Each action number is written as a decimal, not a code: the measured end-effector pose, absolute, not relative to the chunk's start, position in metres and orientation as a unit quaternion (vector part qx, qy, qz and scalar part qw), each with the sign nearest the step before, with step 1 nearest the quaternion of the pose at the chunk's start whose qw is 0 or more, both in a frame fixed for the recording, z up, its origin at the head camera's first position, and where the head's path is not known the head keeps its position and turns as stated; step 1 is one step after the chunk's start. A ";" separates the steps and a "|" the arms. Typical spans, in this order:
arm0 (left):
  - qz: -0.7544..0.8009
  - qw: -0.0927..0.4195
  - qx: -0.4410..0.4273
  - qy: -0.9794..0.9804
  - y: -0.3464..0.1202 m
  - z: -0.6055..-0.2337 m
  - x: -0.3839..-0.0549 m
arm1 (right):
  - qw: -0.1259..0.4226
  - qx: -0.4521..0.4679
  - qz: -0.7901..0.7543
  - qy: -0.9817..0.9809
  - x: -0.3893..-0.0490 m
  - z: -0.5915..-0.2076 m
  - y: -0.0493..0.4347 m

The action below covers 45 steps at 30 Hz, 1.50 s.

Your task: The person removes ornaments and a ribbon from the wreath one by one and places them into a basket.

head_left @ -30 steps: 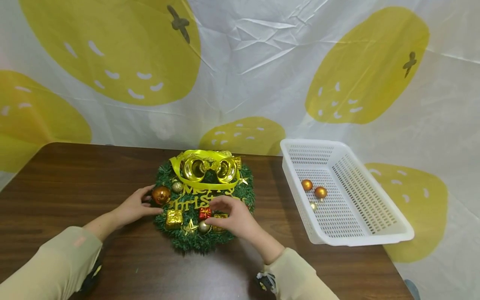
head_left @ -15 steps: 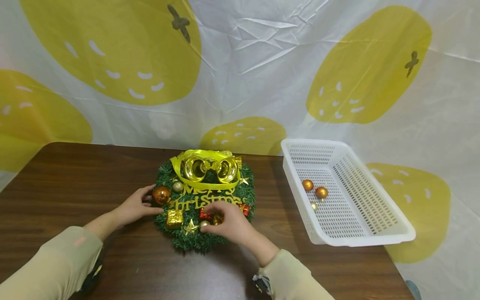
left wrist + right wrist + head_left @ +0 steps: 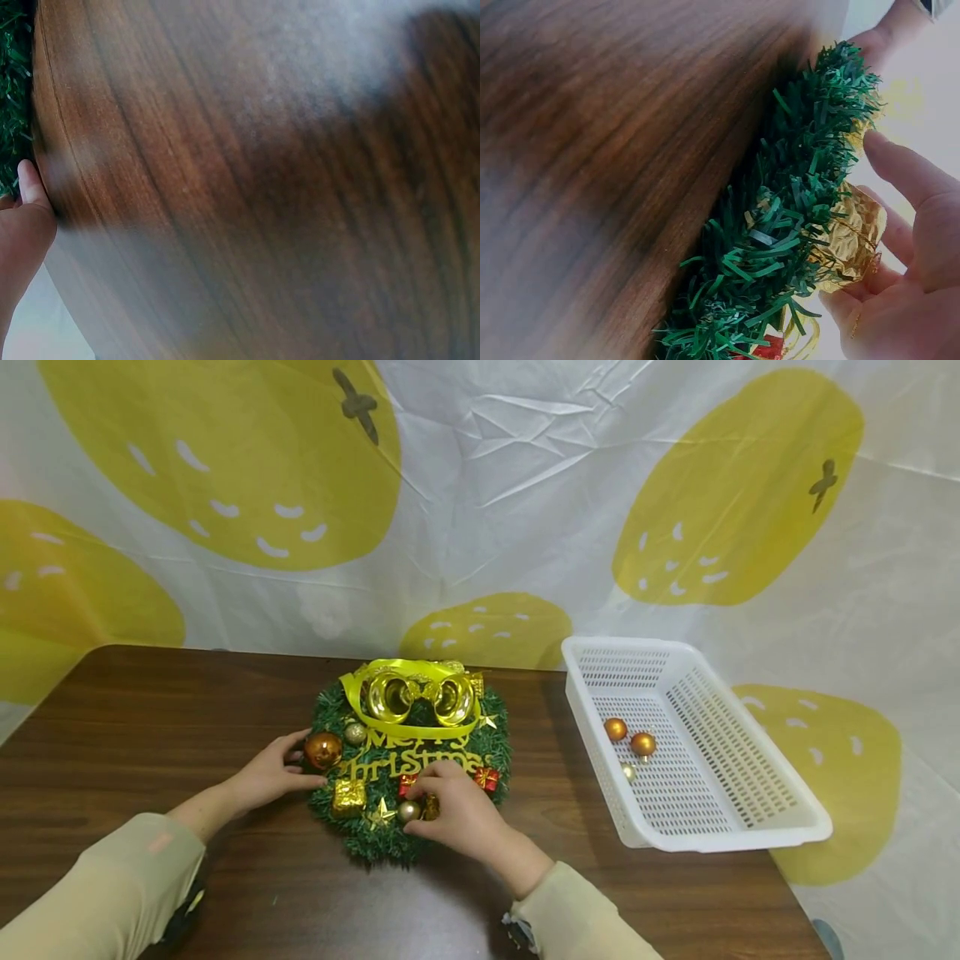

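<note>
A green Christmas wreath (image 3: 378, 847) with gold "Merry Christmas" lettering lies on the table. My left hand (image 3: 272, 772) holds its left edge, beside a shiny copper-coloured ball (image 3: 323, 751); in the left wrist view the thumb (image 3: 31, 187) meets the greenery. My right hand (image 3: 465, 818) is over the lower right part, fingers curled round a small gold foil gift box (image 3: 853, 232). Thumb and forefinger reach towards a small pale gold ball (image 3: 408, 811). Red gift boxes (image 3: 487, 779), a gold star (image 3: 382, 813) and another gold box (image 3: 348, 797) sit around it.
Two gold bells (image 3: 453, 700) with yellow ribbon (image 3: 401, 729) top the wreath. To the right stands a white perforated basket (image 3: 750, 842) with two orange balls (image 3: 642, 744) and a smaller pale one (image 3: 627, 772). A fruit-printed cloth (image 3: 480, 552) hangs behind the table (image 3: 187, 710).
My right hand has moved slightly down over the wreath, uncovering the red gift box on the right and covering more of the gold one. The left hand stays at the edge.
</note>
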<state>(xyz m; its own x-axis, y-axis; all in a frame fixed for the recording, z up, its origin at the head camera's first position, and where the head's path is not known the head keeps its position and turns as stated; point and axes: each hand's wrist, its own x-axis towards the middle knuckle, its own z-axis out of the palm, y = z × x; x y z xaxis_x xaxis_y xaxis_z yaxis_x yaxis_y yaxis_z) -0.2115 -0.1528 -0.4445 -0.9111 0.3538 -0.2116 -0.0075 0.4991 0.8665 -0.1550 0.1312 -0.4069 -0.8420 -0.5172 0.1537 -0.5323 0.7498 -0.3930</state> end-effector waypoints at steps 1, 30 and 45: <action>0.490 0.184 0.103 0.846 -0.153 -0.445 -0.212 | 0.019 0.281 0.209 -0.937 -0.155 -0.407 0.131; 0.487 0.185 0.102 0.848 -0.153 -0.444 -0.213 | 0.029 0.294 0.214 -0.931 -0.157 -0.402 0.130; 0.487 0.183 0.100 0.848 -0.153 -0.446 -0.213 | -0.044 0.243 0.371 -0.895 -0.159 -0.394 0.137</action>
